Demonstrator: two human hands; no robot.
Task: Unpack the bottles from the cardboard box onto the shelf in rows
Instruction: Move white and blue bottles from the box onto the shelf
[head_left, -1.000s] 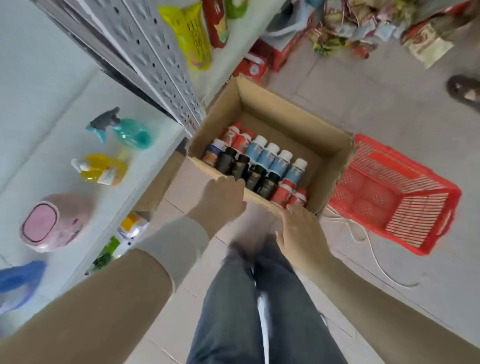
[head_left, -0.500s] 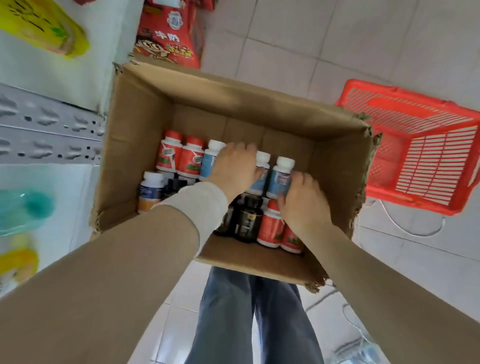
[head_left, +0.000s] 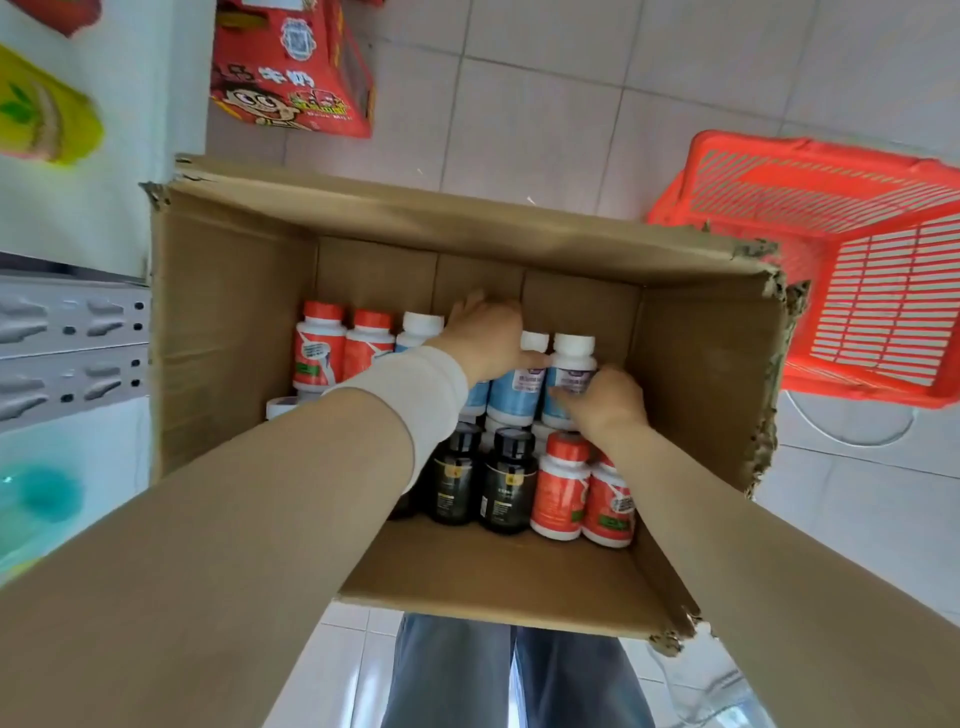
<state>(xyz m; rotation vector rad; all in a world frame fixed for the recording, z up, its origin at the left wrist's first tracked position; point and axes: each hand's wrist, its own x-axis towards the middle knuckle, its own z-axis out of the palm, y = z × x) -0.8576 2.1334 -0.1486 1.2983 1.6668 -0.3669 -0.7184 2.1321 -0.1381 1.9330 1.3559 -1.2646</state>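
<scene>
Dipping from rim into cardboard box (head_left: 234, 338).
The left hand (head_left: 485, 338) and right hand (head_left: 608, 405) fingers (head_left: 563, 397) each clasp a blue bottle (head_left: 519, 395); lifting starts.

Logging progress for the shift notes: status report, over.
Left hand atop the blue-label bottles, grip hidden. Right hand grips the end bottle. Bottles stand in the cardboard box. No obstruction seen.

The left hand (head_left: 485, 338) covers the bottle caps beneath it; we cannot tell whether it grips one. Its sleeve (head_left: 405, 395) hides the bottles at the near left, save one white cap (head_left: 280, 407). We find the label print on the blue-labelled bottle (head_left: 571, 376) too blurred to read. The right edge cuts the red basket (head_left: 831, 270); a teal shape (head_left: 41, 493) at left is blurred.
</scene>
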